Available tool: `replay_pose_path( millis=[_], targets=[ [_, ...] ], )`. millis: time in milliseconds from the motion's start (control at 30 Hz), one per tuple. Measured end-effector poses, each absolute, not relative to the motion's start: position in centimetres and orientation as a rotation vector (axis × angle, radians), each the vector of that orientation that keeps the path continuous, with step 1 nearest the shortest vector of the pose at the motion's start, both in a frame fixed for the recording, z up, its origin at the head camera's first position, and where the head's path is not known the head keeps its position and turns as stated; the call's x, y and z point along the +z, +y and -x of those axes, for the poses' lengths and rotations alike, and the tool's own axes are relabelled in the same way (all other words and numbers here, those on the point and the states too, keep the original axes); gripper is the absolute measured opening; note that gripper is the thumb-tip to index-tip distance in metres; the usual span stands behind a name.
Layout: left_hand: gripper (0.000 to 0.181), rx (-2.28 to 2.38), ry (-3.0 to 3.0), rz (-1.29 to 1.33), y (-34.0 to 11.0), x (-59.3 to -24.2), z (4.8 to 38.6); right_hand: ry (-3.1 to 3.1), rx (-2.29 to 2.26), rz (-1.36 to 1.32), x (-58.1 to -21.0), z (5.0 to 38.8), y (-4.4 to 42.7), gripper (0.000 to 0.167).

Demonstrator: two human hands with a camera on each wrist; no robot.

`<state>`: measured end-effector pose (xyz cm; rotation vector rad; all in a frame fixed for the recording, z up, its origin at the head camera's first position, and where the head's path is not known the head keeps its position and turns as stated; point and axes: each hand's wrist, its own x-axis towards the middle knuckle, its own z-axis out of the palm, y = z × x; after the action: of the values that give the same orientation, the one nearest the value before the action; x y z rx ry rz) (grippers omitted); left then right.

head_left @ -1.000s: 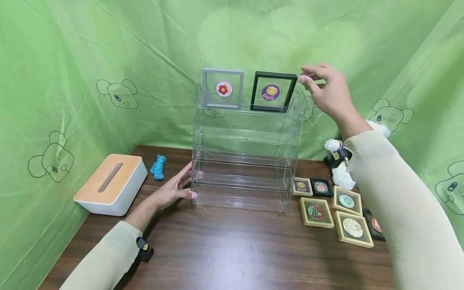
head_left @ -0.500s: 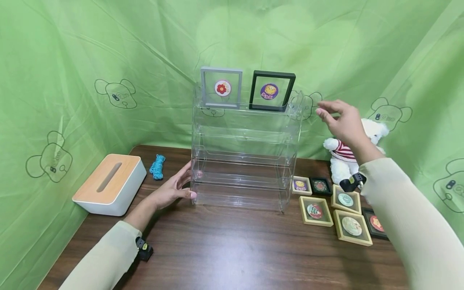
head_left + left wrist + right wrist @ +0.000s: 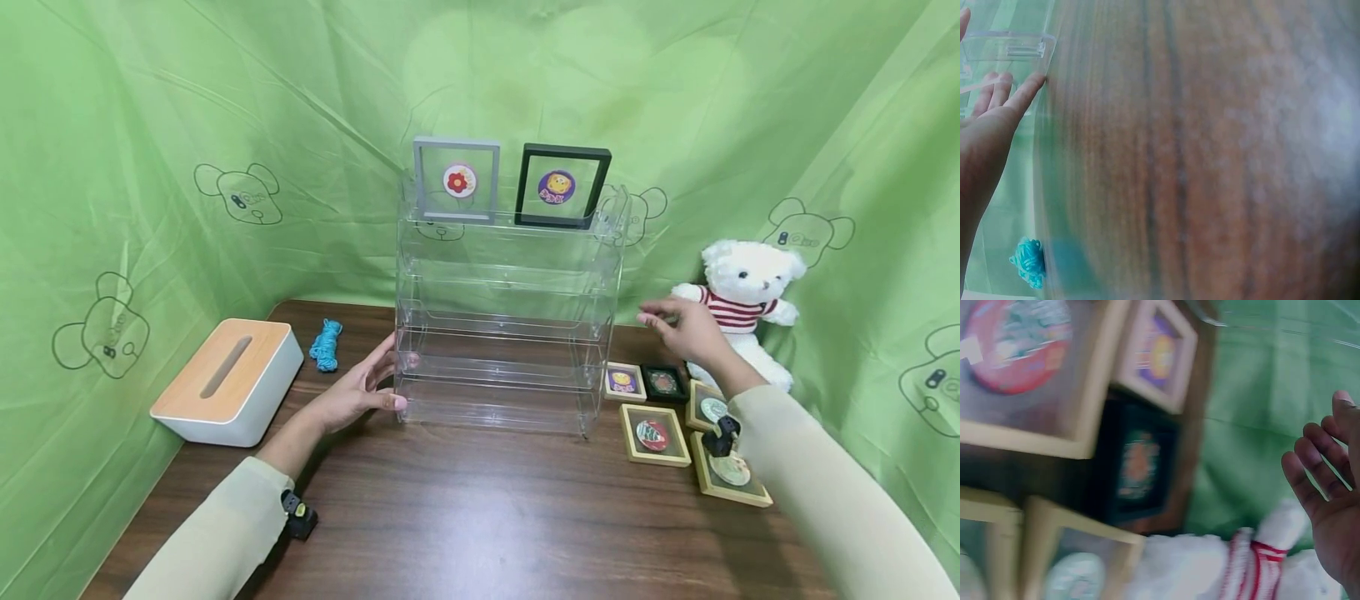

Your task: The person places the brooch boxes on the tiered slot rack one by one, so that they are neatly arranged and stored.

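The left hand (image 3: 351, 402) grips the centred rack (image 3: 495, 414) low at its left side; the right hand (image 3: 686, 331), loosely curled, holding nothing, hangs near the frames (image 3: 655, 436) at right. Frames seem best pinched by their edges.

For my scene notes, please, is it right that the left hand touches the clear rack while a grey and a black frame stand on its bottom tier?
Only the tier is wrong: the head view shows the grey frame and black frame on the top tier of the clear rack. The left hand touches it.
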<state>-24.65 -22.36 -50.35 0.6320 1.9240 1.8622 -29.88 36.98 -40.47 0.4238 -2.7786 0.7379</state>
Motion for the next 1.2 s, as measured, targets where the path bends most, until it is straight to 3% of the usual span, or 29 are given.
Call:
replay_pose_path(
  millis=[333, 500, 1200],
  targets=[
    [0.118, 1.852, 1.935, -0.641, -22.4, -50.6, 24.7, -2.934, 0.817, -0.503, -46.2, 29.0, 37.9, 0.025],
    [0.118, 1.852, 1.936, -0.637, -22.4, -50.5, 24.7, -2.879, 0.695, -0.64, -48.0, 28.8, 38.1, 0.012],
    [0.118, 1.871, 1.917, -0.639, -22.4, -50.5, 24.7, -2.78, 0.643, -0.628, -48.3, 28.9, 37.3, 0.004]
  ],
)
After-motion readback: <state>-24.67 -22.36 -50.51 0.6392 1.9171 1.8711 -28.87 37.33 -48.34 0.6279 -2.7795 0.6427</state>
